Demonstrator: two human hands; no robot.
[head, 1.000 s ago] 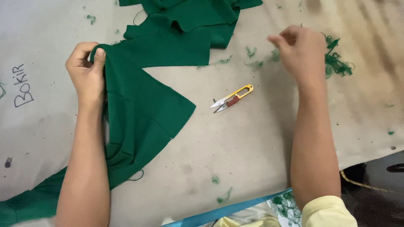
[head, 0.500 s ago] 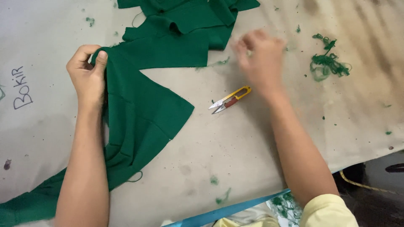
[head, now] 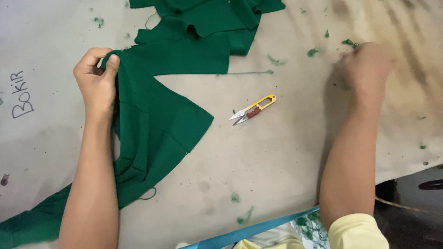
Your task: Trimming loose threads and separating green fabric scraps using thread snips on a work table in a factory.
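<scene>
Tabletop (head: 286, 157): green cloth (head: 157, 115) between left fingers (head: 112, 62)

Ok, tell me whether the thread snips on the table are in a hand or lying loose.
Lying loose. The yellow-handled snips rest alone on the table, between the left hand pinching green fabric and the blurred right hand.

Green fabric piece (head: 157, 120) (pointed flap) flat on table, top corner pinched

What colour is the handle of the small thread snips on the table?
Yellow, clearest in the head view: thread snips.
</scene>
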